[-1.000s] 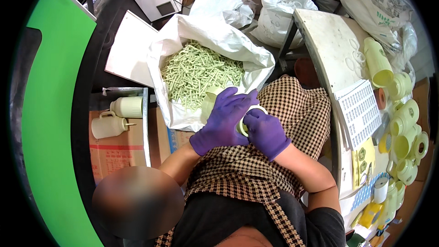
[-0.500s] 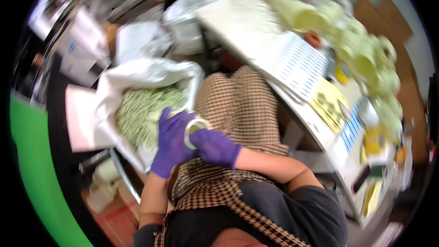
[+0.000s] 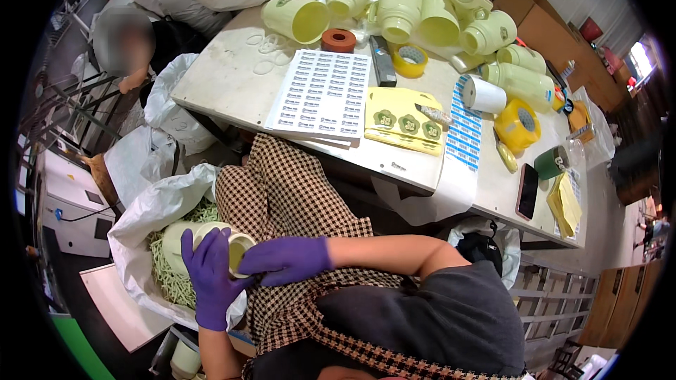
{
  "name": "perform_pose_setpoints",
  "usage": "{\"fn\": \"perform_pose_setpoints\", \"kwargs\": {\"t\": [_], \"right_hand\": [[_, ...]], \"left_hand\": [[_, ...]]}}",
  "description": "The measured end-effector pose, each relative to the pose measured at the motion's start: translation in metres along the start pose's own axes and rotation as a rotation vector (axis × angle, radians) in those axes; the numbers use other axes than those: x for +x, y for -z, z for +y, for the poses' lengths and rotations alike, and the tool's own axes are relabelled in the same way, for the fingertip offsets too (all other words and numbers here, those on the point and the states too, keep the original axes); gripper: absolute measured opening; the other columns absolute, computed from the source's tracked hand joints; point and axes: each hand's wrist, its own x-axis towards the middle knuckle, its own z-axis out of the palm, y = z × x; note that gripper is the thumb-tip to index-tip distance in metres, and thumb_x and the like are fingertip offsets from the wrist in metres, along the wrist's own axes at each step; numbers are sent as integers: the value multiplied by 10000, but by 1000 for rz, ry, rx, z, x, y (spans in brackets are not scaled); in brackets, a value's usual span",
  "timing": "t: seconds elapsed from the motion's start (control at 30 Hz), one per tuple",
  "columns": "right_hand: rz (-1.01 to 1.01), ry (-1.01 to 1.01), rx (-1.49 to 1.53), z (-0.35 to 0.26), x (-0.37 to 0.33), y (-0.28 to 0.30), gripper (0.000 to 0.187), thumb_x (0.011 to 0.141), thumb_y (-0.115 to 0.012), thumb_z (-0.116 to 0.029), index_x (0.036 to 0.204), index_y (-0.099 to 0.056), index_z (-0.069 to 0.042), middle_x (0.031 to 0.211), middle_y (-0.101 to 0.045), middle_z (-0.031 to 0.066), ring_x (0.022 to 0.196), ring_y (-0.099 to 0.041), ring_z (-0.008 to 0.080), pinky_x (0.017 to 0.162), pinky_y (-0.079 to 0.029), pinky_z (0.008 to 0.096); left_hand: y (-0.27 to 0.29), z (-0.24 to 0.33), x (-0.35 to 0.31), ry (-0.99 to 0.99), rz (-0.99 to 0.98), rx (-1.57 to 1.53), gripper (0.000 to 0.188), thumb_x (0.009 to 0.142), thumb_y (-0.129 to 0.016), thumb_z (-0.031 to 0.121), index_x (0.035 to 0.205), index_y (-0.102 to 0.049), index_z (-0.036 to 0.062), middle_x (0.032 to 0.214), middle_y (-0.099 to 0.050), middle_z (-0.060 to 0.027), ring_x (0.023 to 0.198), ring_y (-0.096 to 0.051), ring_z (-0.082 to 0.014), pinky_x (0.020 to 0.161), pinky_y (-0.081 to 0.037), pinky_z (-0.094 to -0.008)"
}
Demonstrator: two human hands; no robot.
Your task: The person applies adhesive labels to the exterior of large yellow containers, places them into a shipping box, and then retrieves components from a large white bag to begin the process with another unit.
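A pale green, wide-mouthed plastic jar (image 3: 179, 241) lies on its side over a white sack, its open mouth turned to the right. My left hand (image 3: 213, 271), in a purple glove, grips it near the neck with the fingers over the top. My right hand (image 3: 287, 260), also gloved in purple, has its fingertips pinched at the rim of the mouth; whether they hold anything else is hidden. Under the jar, the white sack (image 3: 130, 239) is filled with small pale green pieces (image 3: 172, 278). My checked apron lies across my lap beside it.
A white table (image 3: 232, 63) stands ahead and right, bearing several pale green jars (image 3: 399, 7), a label sheet stack (image 3: 320, 91), yellow printed sheets (image 3: 405, 123), yellow tape rolls (image 3: 517, 125) and a phone (image 3: 527, 191). Another person (image 3: 169, 42) is at the far left, near more sacks.
The view has swung to the right and sharpened, showing more of the table. The jar and both hands sit further left and lower in the picture; both hands stay at the jar.
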Motion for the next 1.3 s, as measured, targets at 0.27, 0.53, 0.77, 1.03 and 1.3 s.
{"fn": "perform_pose_setpoints", "kwargs": {"t": [0.27,0.53,0.77,1.03,1.3], "right_hand": [[1016,-454,-1062,-39,-250,177,336,743,-846,-73,1065,-751,-71,1061,-713,106,1083,-653,323,1015,-502,440],[969,-1024,-1152,-24,-305,189,330,767,-839,-148,1088,-777,-100,1063,-703,103,995,-660,294,871,-535,384],[832,-580,-1479,-33,-290,182,191,711,-872,-134,867,-762,-121,951,-648,61,1020,-621,316,897,-493,427],[614,-413,-326,-15,-27,117,48,906,-676,-49,926,-674,-5,926,-643,107,876,-606,252,789,-495,347],[265,-476,-229,30,55,101,148,929,-686,-149,886,-708,-9,825,-635,96,820,-602,240,737,-485,354]], "left_hand": [[-16,60,10,-626,-214,152,569,1024,-507,284,1569,-354,344,1389,-573,33,1358,-499,-135,1240,-181,-465],[-63,64,-3,-726,-64,214,587,1019,-468,249,1591,-347,306,1367,-557,27,1352,-489,-123,1272,-96,-453],[-57,63,-9,-737,-170,259,615,967,-572,238,1544,-413,383,1440,-528,79,1380,-463,-107,1271,-115,-443],[-100,68,-24,-689,61,408,543,1013,-406,249,1547,-357,329,1255,-591,87,1335,-483,-75,1288,-19,-510],[-89,68,-37,-491,-29,28,630,985,-523,155,1582,-377,292,1471,-559,63,1404,-454,-50,1214,-344,-348]]}}
